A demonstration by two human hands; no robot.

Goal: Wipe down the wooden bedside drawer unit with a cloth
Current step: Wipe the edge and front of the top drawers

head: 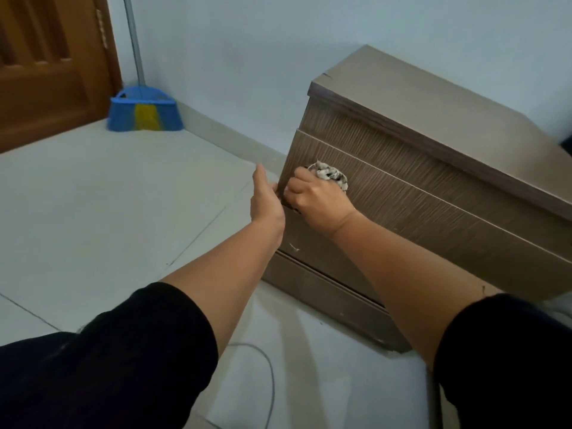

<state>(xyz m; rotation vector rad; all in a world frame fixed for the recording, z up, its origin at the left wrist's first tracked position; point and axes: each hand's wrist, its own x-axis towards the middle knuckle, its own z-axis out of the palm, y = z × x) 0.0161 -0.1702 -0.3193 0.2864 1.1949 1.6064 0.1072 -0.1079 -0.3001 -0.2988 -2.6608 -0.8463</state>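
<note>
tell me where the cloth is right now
In the head view, the cloth is bunched in the right hand against the drawer unit's front, near its left edge.

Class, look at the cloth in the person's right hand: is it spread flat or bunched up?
Bunched up: the cloth shows as a crumpled wad beyond the right hand, against the drawer front.

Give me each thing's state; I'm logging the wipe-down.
Drawer unit: upright on the floor, drawers shut.
Cloth: bunched, pressed on the middle drawer front.
Right hand: grips the cloth.
Left hand: holds the unit's corner edge.
Broom: propped against the wall.
</note>
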